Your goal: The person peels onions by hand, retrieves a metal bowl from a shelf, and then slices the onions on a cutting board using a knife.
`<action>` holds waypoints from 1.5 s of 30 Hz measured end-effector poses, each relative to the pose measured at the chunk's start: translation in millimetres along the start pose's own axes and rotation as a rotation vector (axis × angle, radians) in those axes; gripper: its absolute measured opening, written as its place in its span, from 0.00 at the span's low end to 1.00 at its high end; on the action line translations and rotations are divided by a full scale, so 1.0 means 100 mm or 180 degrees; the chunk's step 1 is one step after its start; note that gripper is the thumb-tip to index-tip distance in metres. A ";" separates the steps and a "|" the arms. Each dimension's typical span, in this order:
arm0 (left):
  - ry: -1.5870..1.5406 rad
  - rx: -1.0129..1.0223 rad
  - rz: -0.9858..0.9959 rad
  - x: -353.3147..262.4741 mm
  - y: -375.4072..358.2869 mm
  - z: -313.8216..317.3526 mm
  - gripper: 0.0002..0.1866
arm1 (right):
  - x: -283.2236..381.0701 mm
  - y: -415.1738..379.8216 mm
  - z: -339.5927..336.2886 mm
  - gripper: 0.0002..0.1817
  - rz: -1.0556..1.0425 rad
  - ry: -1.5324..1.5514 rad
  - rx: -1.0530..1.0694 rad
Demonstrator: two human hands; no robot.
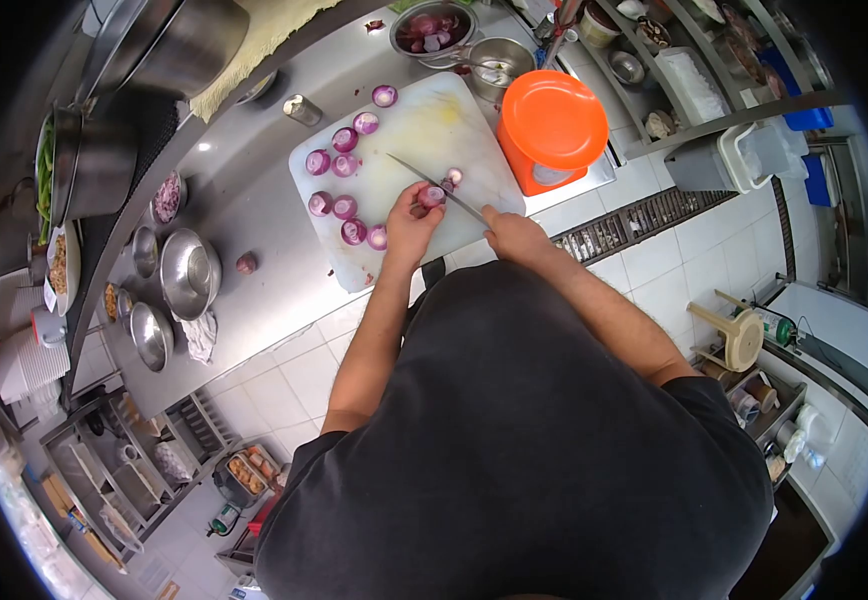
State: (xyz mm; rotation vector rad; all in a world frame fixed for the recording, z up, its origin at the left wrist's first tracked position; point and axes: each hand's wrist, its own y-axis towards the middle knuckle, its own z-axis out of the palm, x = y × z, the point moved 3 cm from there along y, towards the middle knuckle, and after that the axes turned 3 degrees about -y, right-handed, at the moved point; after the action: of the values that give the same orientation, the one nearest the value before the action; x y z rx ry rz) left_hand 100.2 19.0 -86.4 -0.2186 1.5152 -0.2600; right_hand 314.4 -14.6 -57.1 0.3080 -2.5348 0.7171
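My left hand (414,224) is closed around a red onion (432,196) over the white cutting board (404,135). In my right hand (516,236) is the handle of a kitchen knife (424,177), its blade pointing up and left across the board. The blade lies against the onion, and a small pale onion piece (454,176) sits just beyond it. Several trimmed red onions (345,166) stand along the board's left side. Stuff inside my left fist beyond the onion is hidden.
An orange lidded bucket (554,125) stands right of the board. Behind are a bowl of red onions (434,28) and a steel pan (502,65). A metal cup (303,110), a loose onion (247,262) and steel bowls (191,272) occupy the counter at left.
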 end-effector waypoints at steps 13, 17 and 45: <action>-0.2631 0.0709 -0.0615 -0.31 0.02 -0.07 0.29 | 0.10 -0.07 -0.19 0.15 0.0238 0.0134 0.0150; -0.2936 0.0844 -0.0737 -0.38 -0.04 -0.09 0.26 | 0.06 -0.11 -0.19 0.13 0.0137 0.0234 -0.0369; -0.3172 0.1857 -0.0666 -0.88 -0.31 0.21 0.18 | 0.82 -0.54 -1.21 0.24 -0.0392 0.0696 -0.1675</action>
State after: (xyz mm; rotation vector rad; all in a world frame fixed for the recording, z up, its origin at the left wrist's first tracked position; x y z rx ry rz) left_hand 117.1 15.6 8.0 -0.0172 0.3930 -0.6345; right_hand 309.4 -0.6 98.0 0.1869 -2.3608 0.0207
